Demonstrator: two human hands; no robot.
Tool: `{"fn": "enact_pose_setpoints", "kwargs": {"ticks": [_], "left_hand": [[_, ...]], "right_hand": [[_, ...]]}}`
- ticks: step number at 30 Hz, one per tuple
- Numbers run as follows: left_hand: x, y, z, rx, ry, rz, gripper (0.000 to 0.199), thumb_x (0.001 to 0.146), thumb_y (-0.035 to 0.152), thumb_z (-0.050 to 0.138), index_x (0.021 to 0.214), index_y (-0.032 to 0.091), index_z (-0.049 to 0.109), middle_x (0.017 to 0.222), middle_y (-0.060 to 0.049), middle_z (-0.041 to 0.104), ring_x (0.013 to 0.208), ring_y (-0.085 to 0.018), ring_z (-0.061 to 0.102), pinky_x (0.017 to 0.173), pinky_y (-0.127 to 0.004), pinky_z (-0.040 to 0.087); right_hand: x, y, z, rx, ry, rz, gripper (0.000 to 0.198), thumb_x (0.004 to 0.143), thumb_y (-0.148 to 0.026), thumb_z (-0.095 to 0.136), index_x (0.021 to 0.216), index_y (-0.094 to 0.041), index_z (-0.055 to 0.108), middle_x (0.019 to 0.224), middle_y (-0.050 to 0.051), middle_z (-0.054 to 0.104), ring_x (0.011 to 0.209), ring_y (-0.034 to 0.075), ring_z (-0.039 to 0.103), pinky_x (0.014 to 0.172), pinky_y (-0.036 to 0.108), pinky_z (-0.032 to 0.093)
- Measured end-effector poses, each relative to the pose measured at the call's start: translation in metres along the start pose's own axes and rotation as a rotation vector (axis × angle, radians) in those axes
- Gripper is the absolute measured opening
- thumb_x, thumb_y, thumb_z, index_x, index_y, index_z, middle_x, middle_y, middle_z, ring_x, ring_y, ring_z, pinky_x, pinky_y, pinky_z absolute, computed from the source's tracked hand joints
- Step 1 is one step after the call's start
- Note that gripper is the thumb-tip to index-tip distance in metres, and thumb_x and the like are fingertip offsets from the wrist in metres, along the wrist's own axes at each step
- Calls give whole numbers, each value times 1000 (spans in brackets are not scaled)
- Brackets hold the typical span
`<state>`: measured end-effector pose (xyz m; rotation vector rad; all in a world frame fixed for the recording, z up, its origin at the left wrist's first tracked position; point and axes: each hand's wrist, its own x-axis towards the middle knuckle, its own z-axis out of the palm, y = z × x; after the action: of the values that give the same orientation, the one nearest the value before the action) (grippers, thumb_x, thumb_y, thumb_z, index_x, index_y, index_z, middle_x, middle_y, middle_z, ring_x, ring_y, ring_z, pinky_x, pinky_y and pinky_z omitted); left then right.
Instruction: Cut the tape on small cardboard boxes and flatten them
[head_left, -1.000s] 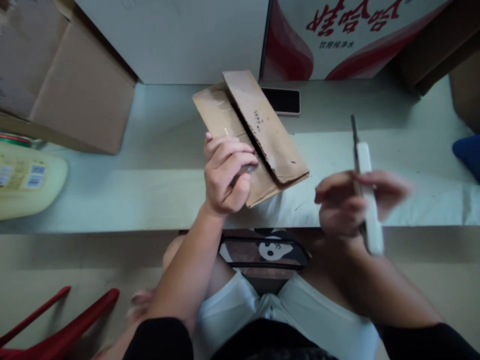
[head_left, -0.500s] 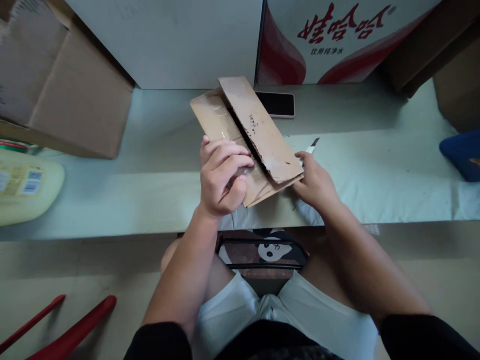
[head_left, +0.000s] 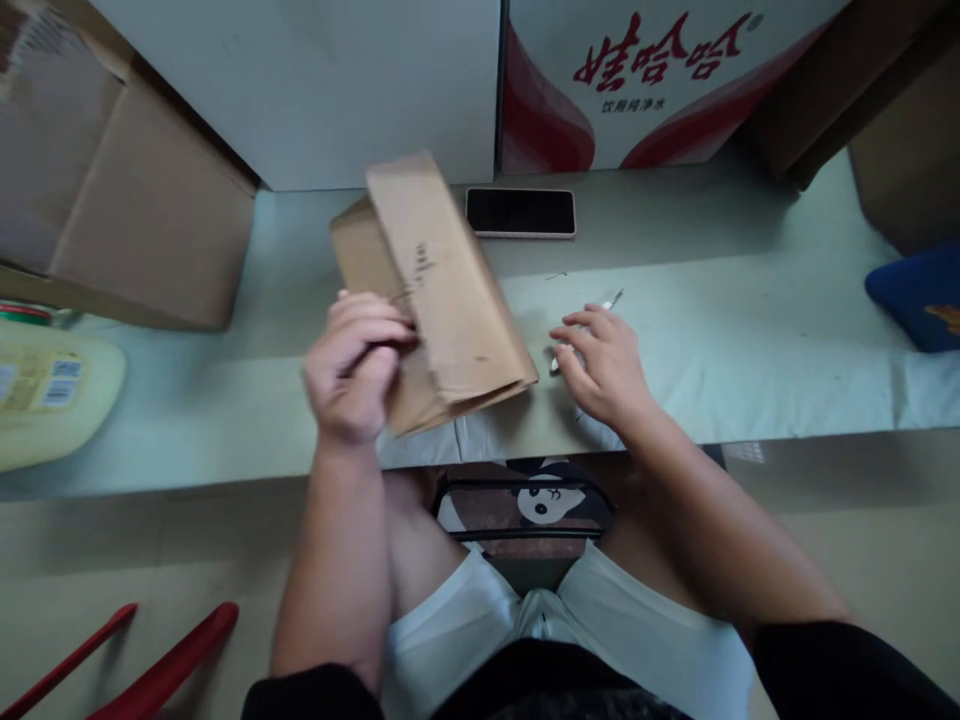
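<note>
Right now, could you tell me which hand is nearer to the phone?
Right. The right hand lies below the phone, slightly right; the left hand grips the cardboard box farther left.

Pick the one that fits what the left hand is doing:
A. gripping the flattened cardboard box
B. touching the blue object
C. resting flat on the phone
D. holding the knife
A: the left hand grips the near edge of the flattened cardboard box; the phone lies untouched behind it.
</note>
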<state>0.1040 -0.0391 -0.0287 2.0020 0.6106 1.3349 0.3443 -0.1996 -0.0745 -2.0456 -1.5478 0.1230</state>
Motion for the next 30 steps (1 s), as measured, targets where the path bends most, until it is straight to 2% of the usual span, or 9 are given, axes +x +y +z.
{"fn": "enact_pose_setpoints", "kwargs": {"ticks": [1, 3, 6, 8, 11, 16, 20, 25, 30], "left_hand": [[1, -4, -8, -98, 88, -59, 18, 75, 38, 61, 71, 27, 74, 80, 0, 75, 84, -25, 66, 97, -51, 49], [2, -10, -21, -300, 264, -321, 28, 75, 47, 59, 69, 25, 74, 75, 0, 74, 81, -23, 65, 89, -47, 52], [4, -13, -28, -460, 120, -797, 54, 72, 71, 57, 84, 21, 74, 73, -5, 74, 90, -31, 69, 89, -50, 55], [4, -13, -24, -493, -18, -918, 60, 65, 76, 63, 86, 20, 70, 70, -7, 73, 103, -36, 70, 91, -51, 55], [4, -17, -16, -507, -22, -953, 53, 52, 63, 79, 85, 23, 66, 75, -4, 75, 108, -38, 71, 92, -51, 57], [4, -28, -11, -406, 95, -1005, 58, 43, 49, 88, 90, 21, 70, 75, -3, 75, 91, -36, 73, 82, -54, 60], [2, -27, -13, -419, 113, -952, 50, 50, 46, 85, 91, 21, 71, 79, -3, 77, 87, -33, 74, 80, -52, 61], [-3, -19, -19, -612, -153, -855, 53, 64, 56, 76, 104, 21, 72, 86, -8, 79, 93, -35, 75, 89, -55, 59], [-10, -16, -15, -520, -303, -766, 40, 75, 63, 65, 85, 24, 70, 79, -8, 77, 82, -31, 75, 76, -49, 60]], "right_hand": [[-1, -2, 2, 27, -35, -6, 41, 99, -40, 42, 107, -20, 77, 121, 14, 68, 136, 38, 52, 116, 60, 40], [-1, -7, 5, 65, -120, -21, 44, 101, -42, 39, 110, -20, 77, 125, 14, 69, 139, 38, 50, 118, 63, 38], [-1, -11, 5, 113, -236, -86, 49, 102, -46, 37, 114, -20, 76, 132, 13, 67, 144, 39, 46, 119, 64, 36], [-1, -12, 5, 171, -263, -133, 54, 103, -51, 34, 119, -20, 74, 137, 13, 66, 144, 38, 47, 120, 63, 36], [-2, -7, 5, 283, -197, -167, 64, 101, -62, 30, 136, -19, 64, 143, 14, 63, 143, 35, 49, 121, 61, 37], [-4, 5, 3, 475, -78, -164, 80, 97, -74, 31, 157, -21, 41, 157, 17, 49, 145, 33, 49, 121, 58, 40], [-3, 8, 0, 539, -4, -175, 79, 93, -79, 35, 150, -26, 49, 157, 14, 49, 150, 35, 42, 124, 61, 34], [-7, 8, 6, 557, -36, -174, 75, 89, -76, 47, 139, -21, 58, 138, 18, 63, 138, 37, 54, 120, 60, 40], [-8, 10, 9, 451, 11, -61, 69, 89, -77, 48, 125, -20, 65, 116, 17, 72, 121, 36, 64, 113, 59, 47]]}}
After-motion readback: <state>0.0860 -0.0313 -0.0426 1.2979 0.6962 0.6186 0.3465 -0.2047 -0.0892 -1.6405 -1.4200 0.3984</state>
